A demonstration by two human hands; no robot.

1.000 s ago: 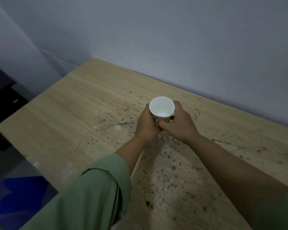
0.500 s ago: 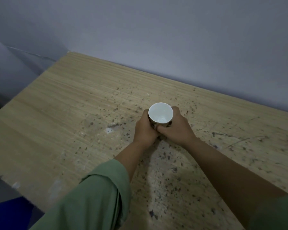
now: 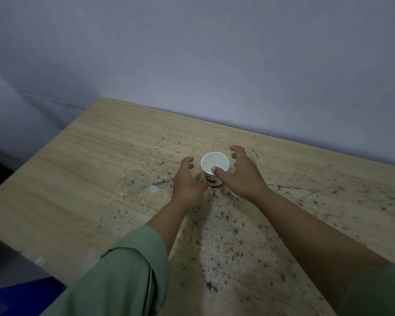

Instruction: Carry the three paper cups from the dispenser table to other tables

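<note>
One white paper cup (image 3: 214, 164) with a dark print on its side stands upright on the speckled wooden table (image 3: 100, 179), near the wall. My left hand (image 3: 187, 183) is just left of the cup, fingers spread and apart from it. My right hand (image 3: 242, 176) is on the cup's right side, fingers spread; its thumb lies across the near rim, and I cannot tell whether it touches. Neither hand grips the cup. No other cups are in view.
A plain grey wall (image 3: 214, 65) runs along the table's far edge. The table's left edge drops to a dark floor, with something blue (image 3: 21, 295) low at the bottom left. The tabletop is scratched and flecked with dark marks.
Both hands were closed around the cup and lowered it onto the table; now the fingers have opened and pulled away to each side, leaving the cup standing.
</note>
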